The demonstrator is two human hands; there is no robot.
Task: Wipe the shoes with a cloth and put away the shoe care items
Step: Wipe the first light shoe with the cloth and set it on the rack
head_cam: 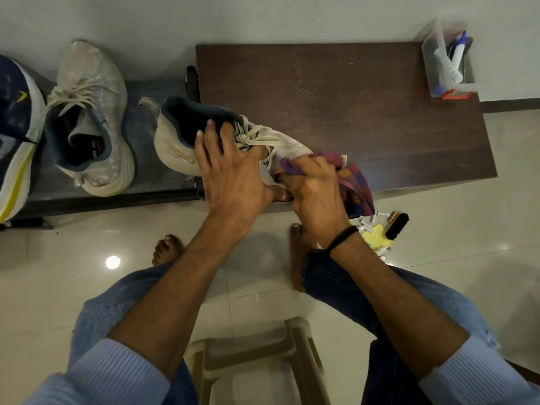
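A dusty grey sneaker [175, 141] with a dark blue lining lies at the front left corner of a dark brown table [350, 106]. My left hand [230, 168] grips it over the collar and laces, fingers reaching into the opening. My right hand [312, 188] holds a purple and orange checked cloth [355, 185] bunched against the shoe's toe. The matching sneaker [90, 121] stands on a low dark rack [152, 182] to the left.
A navy, white and yellow shoe [14, 135] sits at the far left. A clear box [448, 62] with bottles stands on the table's back right corner. A black brush [396, 225], a yellow sponge [377, 235] and small tubes lie on the tiled floor. My bare feet and a beige plastic stool [251, 361] are below.
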